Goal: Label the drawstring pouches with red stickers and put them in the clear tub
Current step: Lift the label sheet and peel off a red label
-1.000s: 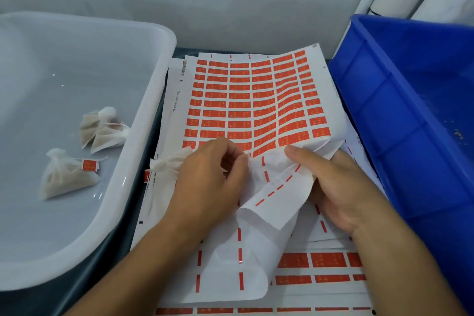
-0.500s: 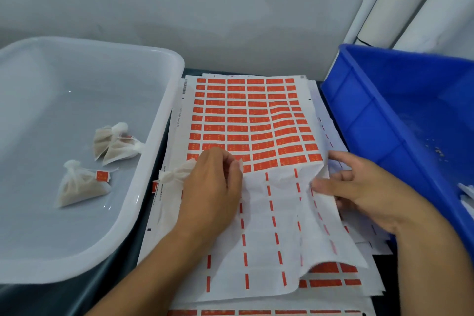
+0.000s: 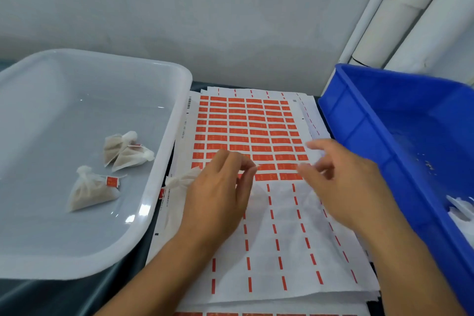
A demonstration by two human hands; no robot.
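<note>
Red stickers [image 3: 246, 133] now lie flat: the right hand [image 3: 341, 182] has released the curled sheet and hovers with fingers spread. The left hand [image 3: 220, 192] holds an unlabelled pouch [image 3: 180, 179] beside the clear tub [image 3: 164, 187] (fingertips pinched, apparently on a sticker), so labelling can proceed.

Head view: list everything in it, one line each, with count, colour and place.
clear tub: one, translucent white, left.
pouches in the tub: three, off-white; two overlapping, one nearer with a red sticker.
pouch under the left hand: one, white, at the sheet's left edge.
sticker sheets: a stack, white; top sheet's far rows hold red stickers, near rows peeled.
blue bin: one, right.
pipes: white, far right corner.
left hand: on the pouch, fingers curled.
right hand: over the sheet, fingers spread.
</note>
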